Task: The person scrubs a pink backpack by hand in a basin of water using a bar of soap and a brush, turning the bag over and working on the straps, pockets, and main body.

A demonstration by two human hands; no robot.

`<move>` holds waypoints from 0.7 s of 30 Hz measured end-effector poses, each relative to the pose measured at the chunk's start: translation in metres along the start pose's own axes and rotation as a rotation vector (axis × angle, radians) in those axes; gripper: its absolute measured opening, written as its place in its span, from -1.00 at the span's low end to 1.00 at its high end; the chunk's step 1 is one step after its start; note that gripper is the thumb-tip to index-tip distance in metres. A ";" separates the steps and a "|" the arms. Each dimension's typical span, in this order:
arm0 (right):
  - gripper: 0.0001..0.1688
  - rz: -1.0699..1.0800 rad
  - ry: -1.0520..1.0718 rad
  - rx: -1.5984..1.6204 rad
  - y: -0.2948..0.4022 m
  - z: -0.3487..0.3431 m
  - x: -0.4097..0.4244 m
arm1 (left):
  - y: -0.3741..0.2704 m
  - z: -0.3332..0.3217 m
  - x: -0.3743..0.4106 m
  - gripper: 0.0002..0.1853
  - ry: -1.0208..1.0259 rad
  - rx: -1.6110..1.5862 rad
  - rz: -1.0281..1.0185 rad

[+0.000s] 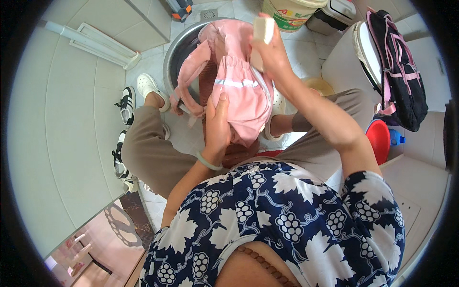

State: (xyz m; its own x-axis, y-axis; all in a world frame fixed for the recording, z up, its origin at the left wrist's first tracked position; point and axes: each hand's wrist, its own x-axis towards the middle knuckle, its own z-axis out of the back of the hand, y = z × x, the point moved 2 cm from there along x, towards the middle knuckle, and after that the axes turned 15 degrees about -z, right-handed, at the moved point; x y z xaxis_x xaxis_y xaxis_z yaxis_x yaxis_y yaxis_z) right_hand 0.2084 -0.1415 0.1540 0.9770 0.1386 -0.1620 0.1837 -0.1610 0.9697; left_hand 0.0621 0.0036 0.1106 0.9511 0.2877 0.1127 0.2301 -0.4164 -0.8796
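Note:
A pink fabric backpack (244, 104) with a grey reflective strip and padded shoulder straps lies over a brown ribbed washboard (208, 84), which leans in a round metal basin (170, 53). My left hand (218, 125) grips the near side of the bag, thumb on top of the cloth, a pale bangle at the wrist. At the bag's right edge my right hand (270, 50) is closed round a cream-coloured block (264, 29), which looks like a scrubbing brush or bar of soap; its underside is hidden.
A black and pink backpack (401, 71) rests on a white toilet lid (369, 50) at the right. Behind the basin stands a plastic bucket (292, 14). A yellowish bowl (319, 86) and a red basin (378, 141) are at the right, sneakers (127, 106) along the left wall.

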 end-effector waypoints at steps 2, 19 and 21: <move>-0.22 -0.013 0.036 0.082 0.003 -0.004 -0.032 | -0.004 0.001 -0.005 -0.55 -0.076 -0.070 0.002; -0.36 0.405 -0.145 -0.287 0.063 0.012 0.038 | -0.007 0.018 0.003 -0.57 -0.108 -0.049 0.076; -0.49 0.735 -0.374 -0.392 0.126 0.047 0.020 | -0.006 0.021 0.005 -0.54 -0.095 -0.060 0.118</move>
State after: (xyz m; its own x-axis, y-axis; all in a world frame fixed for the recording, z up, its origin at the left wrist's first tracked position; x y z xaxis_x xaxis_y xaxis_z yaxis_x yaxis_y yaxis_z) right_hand 0.2565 -0.2050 0.2638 0.8172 -0.2045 0.5388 -0.4821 0.2698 0.8335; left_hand 0.0613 0.0258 0.1064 0.9492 0.3124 -0.0368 0.1321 -0.5020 -0.8547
